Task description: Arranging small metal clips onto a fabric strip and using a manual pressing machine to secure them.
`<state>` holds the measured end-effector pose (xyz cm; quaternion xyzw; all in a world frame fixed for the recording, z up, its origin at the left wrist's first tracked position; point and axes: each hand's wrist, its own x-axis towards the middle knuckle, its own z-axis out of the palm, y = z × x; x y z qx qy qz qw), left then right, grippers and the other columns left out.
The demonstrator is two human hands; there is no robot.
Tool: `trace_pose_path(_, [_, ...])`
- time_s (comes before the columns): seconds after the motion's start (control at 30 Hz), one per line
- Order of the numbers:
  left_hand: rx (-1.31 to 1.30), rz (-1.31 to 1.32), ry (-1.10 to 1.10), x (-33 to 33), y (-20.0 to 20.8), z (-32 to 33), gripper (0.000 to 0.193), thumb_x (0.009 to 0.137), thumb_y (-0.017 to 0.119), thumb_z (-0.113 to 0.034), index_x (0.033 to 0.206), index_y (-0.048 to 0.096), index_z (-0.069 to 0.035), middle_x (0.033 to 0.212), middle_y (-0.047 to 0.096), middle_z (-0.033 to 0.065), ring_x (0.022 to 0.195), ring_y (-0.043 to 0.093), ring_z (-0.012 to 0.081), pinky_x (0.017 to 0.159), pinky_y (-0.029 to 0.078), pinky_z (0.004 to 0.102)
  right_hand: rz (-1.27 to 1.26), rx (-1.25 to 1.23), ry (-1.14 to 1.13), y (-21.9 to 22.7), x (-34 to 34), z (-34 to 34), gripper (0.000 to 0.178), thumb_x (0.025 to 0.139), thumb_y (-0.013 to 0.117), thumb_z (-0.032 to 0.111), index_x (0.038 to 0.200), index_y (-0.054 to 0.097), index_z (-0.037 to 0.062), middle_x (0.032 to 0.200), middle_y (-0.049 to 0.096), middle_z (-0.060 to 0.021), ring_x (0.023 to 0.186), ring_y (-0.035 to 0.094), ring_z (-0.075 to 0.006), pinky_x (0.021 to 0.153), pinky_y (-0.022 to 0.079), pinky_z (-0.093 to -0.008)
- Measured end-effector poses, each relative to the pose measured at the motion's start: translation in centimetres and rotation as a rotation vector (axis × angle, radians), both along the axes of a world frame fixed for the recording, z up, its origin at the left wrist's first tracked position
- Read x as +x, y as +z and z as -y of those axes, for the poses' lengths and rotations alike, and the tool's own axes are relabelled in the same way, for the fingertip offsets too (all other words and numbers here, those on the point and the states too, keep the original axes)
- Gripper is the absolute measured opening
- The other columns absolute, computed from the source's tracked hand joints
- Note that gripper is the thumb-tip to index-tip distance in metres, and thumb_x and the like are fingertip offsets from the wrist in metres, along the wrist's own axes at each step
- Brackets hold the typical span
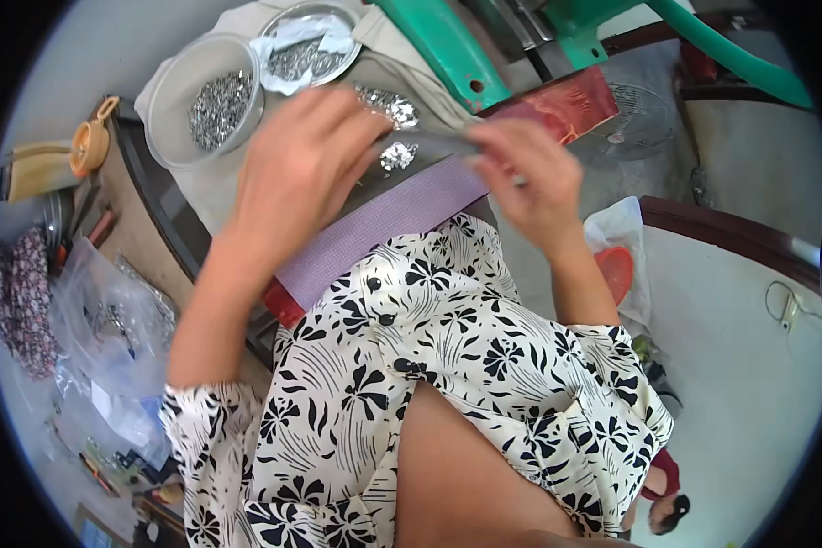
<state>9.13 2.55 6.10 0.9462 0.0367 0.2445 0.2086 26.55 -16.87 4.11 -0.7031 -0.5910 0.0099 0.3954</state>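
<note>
A narrow dark grey strip (429,142) stretches between my two hands, blurred by motion. My left hand (297,169) is closed at its left end, the fingertips smeared. My right hand (532,178) pinches its right end, and a small shiny bit (519,181) shows by the fingers. Beneath the strip, a little heap of shiny metal pieces (398,157) lies on the grey cloth (434,96). Just beyond is another shiny heap (402,111), partly hidden by my left hand. A purple textured band (384,224) runs along the edge nearest my body.
A translucent tub (169,137) of small metal pieces stands at the far left, beside a metal bowl (345,64) lined with white plastic. A green metal machine frame (443,50) rises at the far right, near a red board (594,110). Clear plastic bags (110,320) lie left.
</note>
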Motion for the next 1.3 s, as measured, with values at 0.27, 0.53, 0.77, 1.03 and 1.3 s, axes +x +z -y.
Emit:
trace_pose_path(0.27, [0.292, 0.144, -0.462, 18.4, 1.9, -5.7, 0.021, 0.081, 0.07, -0.009, 0.102, 0.069, -0.004, 0.095, 0.064, 0.0107, 0.094, 0.062, 0.0298, 0.082, 0.052, 0.0388, 0.235, 0.184, -0.509, 1.4, 6.2, -0.6, 0.025, 0.081, 0.078, 0.003, 0.105, 0.073, 0.0004, 0.09, 0.07, -0.0105, 0.071, 0.066, -0.0165, 0.064, 0.052, -0.0271])
trace_pose_path(0.53, [0.394, 0.101, -0.6, 19.9, 1.8, -3.8, 0.011, 0.079, 0.066, -0.014, 0.086, 0.067, -0.007, 0.09, 0.061, 0.0083, 0.093, 0.061, 0.028, 0.084, 0.05, 0.0375, 0.143, 0.081, -0.584, 1.6, 4.9, 1.6, 0.021, 0.079, 0.077, 0.006, 0.1, 0.074, 0.0029, 0.084, 0.069, -0.0099, 0.067, 0.067, -0.0201, 0.06, 0.052, -0.0294])
trace_pose_path(0.77, [0.292, 0.001, -0.611, 19.3, 2.5, -2.7, 0.019, 0.077, 0.067, -0.006, 0.096, 0.071, -0.002, 0.093, 0.063, 0.0055, 0.095, 0.059, 0.0244, 0.087, 0.05, 0.0353, 0.138, 0.075, -0.612, 1.7, 3.6, 2.6, 0.024, 0.078, 0.077, 0.004, 0.102, 0.074, 0.0044, 0.086, 0.069, -0.0078, 0.065, 0.064, -0.0184, 0.058, 0.051, -0.0306])
trace_pose_path(1.03, [0.474, -0.068, -0.378, 13.8, 3.0, -1.7, 0.041, 0.08, 0.058, -0.012, 0.119, 0.066, -0.005, 0.112, 0.063, 0.0038, 0.11, 0.058, 0.0203, 0.093, 0.047, 0.0322, 0.086, 0.024, -0.493, 3.6, 3.0, 0.1, 0.022, 0.079, 0.08, 0.007, 0.1, 0.075, 0.0039, 0.089, 0.071, -0.0104, 0.068, 0.068, -0.0227, 0.059, 0.053, -0.0319])
trace_pose_path(1.3, [0.342, 0.07, -0.156, 12.3, 0.2, -1.0, 0.05, 0.084, 0.057, -0.009, 0.133, 0.059, -0.007, 0.132, 0.062, 0.0053, 0.124, 0.057, 0.0218, 0.1, 0.044, 0.0345, -0.825, 0.128, -0.303, 1.9, 6.7, -0.8, 0.032, 0.081, 0.079, 0.006, 0.113, 0.073, 0.0034, 0.088, 0.073, -0.008, 0.068, 0.068, -0.017, 0.059, 0.052, -0.0257])
